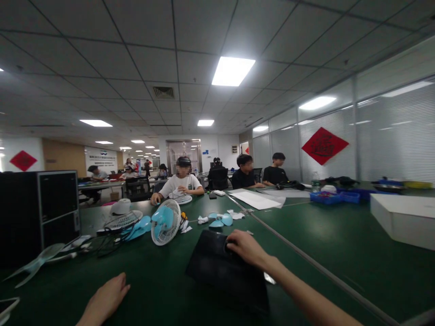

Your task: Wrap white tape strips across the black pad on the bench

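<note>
My right hand [246,246] reaches in from the right, its fingers curled over the upper part of a flat black panel [226,276]. The panel stands tilted above the green table. Something dark and round shows at my fingertips, too dim to make out. At the lower left, my left hand [108,296] is held low over the tabletop, loosely closed, with nothing visible in it and apart from the panel. Beyond the panel lie a light-blue fan blade [220,220] and a white fan grille [166,222] with blue blades.
A black computer tower [59,208] stands at the left, near more fan parts [125,219] and cables. A white box [404,217] and blue trays [328,198] are at the right. Across the green table [306,235], a person in white [181,185] handles a grille.
</note>
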Demonstrator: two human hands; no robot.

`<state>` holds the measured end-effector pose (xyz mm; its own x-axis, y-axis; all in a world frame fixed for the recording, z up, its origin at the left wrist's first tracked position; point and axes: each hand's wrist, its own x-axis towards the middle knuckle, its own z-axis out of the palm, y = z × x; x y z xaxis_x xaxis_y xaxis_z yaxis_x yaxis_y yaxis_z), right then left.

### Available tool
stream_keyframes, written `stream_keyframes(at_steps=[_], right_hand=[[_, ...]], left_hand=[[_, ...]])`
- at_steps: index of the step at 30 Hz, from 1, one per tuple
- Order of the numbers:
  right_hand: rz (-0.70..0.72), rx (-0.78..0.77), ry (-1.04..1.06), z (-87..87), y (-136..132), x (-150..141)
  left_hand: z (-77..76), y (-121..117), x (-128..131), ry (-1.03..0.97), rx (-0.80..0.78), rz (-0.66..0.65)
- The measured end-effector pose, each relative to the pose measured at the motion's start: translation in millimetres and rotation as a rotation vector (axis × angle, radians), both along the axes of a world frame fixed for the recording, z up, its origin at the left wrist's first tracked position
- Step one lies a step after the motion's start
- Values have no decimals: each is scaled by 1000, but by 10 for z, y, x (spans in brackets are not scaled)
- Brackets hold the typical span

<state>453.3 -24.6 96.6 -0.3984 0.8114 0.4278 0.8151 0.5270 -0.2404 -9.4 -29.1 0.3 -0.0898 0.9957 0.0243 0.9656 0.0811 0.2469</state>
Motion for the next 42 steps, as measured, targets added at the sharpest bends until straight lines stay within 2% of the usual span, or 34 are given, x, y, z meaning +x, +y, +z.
stream_keyframes(at_steps=[5, 10, 17, 22, 29, 32, 35, 39, 42], right_hand=[[154, -82, -142, -285, 110, -614], [224, -107, -189, -421, 255, -901], [274, -111, -201, -485, 343, -1054], [286, -97, -175, -516, 296, -1099], [245, -88, -139, -533, 207, -1147], [206, -76, -70, -480, 127, -1091], [134, -36, -11, -379, 0, -896], [-39, 41, -9, -316, -216, -376], [-204, 90, 13, -401, -391, 109]], left_hand=[[64, -19, 71, -59, 2, -22], [123, -64, 240, -96, 99, -96], [212, -102, 553, -162, 161, -229], [341, -114, 809, -205, 38, -328], [472, -122, 1021, -179, -48, -378], [470, -124, 1032, -178, -56, -389], [429, -122, 1012, -220, -40, -386], [372, -112, 983, -262, -28, -364], [362, -105, 986, -272, -25, -355]])
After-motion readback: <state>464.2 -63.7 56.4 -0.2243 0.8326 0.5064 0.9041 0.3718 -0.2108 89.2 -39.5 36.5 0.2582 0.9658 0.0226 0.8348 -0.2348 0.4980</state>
